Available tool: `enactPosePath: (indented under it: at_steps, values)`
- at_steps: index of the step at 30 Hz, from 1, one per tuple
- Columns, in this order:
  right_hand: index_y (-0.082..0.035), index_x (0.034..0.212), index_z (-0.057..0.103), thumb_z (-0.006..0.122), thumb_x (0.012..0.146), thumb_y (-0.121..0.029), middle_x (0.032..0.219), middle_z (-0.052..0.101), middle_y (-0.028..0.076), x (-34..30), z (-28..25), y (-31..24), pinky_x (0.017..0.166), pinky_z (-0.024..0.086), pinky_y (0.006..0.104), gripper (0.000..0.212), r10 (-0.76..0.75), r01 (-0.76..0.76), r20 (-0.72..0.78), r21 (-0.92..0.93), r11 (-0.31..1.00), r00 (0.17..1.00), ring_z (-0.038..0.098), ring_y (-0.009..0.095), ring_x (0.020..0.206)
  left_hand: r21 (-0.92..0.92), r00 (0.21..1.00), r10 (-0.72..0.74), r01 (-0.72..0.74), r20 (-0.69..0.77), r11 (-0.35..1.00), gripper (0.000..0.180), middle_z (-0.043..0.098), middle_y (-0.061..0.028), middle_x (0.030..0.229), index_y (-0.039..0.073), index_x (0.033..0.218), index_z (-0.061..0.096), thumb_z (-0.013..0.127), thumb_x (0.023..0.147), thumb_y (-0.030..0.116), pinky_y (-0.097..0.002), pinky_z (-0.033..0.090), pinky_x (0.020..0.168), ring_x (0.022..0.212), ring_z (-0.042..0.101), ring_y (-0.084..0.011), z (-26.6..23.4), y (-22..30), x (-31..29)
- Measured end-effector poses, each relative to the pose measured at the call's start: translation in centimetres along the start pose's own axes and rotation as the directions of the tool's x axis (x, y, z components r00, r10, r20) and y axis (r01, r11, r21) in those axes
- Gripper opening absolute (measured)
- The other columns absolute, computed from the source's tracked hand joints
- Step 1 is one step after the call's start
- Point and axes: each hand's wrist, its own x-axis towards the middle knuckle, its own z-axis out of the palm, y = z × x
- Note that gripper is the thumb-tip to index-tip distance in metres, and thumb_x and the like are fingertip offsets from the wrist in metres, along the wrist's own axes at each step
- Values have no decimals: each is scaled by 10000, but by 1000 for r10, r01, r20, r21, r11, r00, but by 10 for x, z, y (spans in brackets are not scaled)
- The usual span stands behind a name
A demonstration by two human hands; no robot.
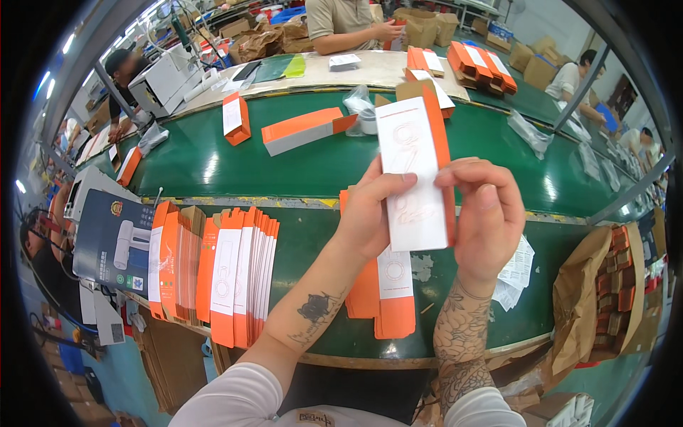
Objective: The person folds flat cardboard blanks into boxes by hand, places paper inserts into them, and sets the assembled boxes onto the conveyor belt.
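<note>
My left hand (370, 210) grips an orange and white carton (413, 171) held upright above the near table, its thumb across the white printed face. At its top, a brown cardboard flap (416, 90) stands out. My right hand (487, 206) is at the carton's orange right side, fingers loosely bent with the fingertips at its edge and the thumb apart from it. Below the carton lie flattened orange and white cartons (395, 306), partly hidden by my left hand and the held carton.
Stacked flat cartons (242, 270) stand at left beside a dark blue box (114, 238). A green conveyor belt (299, 174) carries cartons and plastic-wrapped parts. White leaflets (516, 274) lie at right, near a brown paper-lined box (587, 306) of cartons. Other people sit across and along the line.
</note>
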Motion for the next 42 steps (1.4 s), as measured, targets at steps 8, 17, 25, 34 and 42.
enactPosePath:
  at_steps: [8,17,25,34,42]
  values:
    - [57,1104,556,560,951,-91,1046,635,169,-10,29,7,821,489,317,212,-29,24,-27,-149,989,999,596,185,870,372,950,290,-228,-118,900,517,560,-106,1221,34,1350,363,642,938,177,-320,499,919,1105,575,-164,11,3,-6]
    - [76,1435,311,639,941,-253,1425,418,227,-7,38,12,1081,377,402,678,148,-151,-88,-20,988,985,441,281,1318,578,853,496,-489,162,653,689,499,-110,1322,13,1426,277,677,888,168,-348,453,1001,1208,527,-196,12,6,-24]
    - [75,1449,307,668,930,-305,1428,442,224,-2,22,9,1099,356,401,738,184,-186,108,4,983,977,448,286,1330,368,895,421,-445,149,816,667,525,-120,1337,0,1423,334,554,964,431,-374,428,1022,1213,534,-225,-3,16,-25]
    - [61,1425,370,708,905,-345,1374,488,172,-1,21,7,1074,385,377,741,189,-191,44,58,980,981,487,239,1270,449,906,346,-421,242,788,742,516,-99,1302,42,1358,330,808,801,157,-367,450,1010,1193,536,-187,9,21,-24]
    - [74,1431,368,685,927,-303,1338,532,159,-6,15,4,1042,416,350,705,260,-272,110,124,954,959,528,223,1220,478,865,445,-500,232,722,738,504,-97,1223,33,1264,336,853,752,156,-365,458,999,1154,530,-186,21,21,-24]
